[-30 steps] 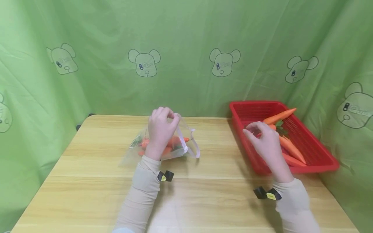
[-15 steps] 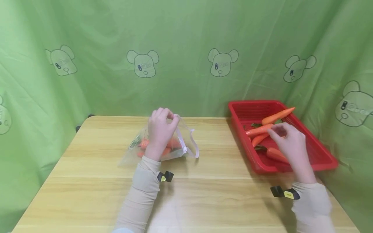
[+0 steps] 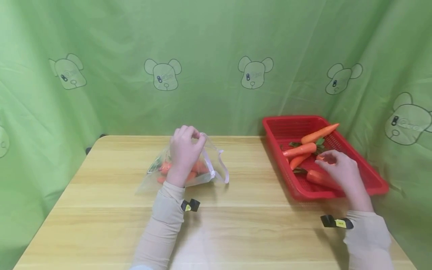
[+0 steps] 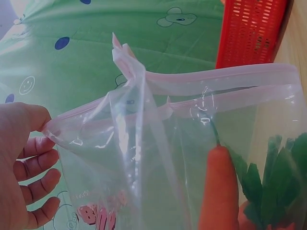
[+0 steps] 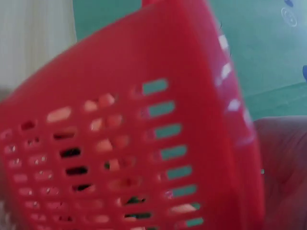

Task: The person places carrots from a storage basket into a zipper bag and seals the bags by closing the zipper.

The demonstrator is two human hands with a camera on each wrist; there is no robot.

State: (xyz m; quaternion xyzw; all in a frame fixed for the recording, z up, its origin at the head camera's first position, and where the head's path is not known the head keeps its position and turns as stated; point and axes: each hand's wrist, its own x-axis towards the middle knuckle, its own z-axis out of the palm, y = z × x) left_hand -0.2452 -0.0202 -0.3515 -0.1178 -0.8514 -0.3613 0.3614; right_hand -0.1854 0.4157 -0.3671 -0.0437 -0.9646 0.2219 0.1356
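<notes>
My left hand [image 3: 185, 153] pinches the rim of a clear zip bag [image 4: 158, 143] between thumb and forefinger. The bag rests on the table with its mouth partly spread. Inside it lie carrots [image 4: 219, 187] with green tops. My right hand [image 3: 344, 172] is over a red plastic basket [image 3: 280, 165]. Its bent fingers are right at the thick end of a carrot [image 3: 320, 158], most of which the hand hides; I cannot tell whether they grip it. In the right wrist view the basket's slotted wall [image 5: 115, 62] hides the fingertips.
Several other carrots lie in the basket, one of them [image 3: 320, 134] leaning toward the back right rim. The wooden table [image 3: 236, 225] reaches back to a green curtain [image 3: 209, 105], which also hangs along both sides.
My right hand has moved right and a little down, farther over the basket to the carrots. The left hand keeps its hold on the bag's rim.
</notes>
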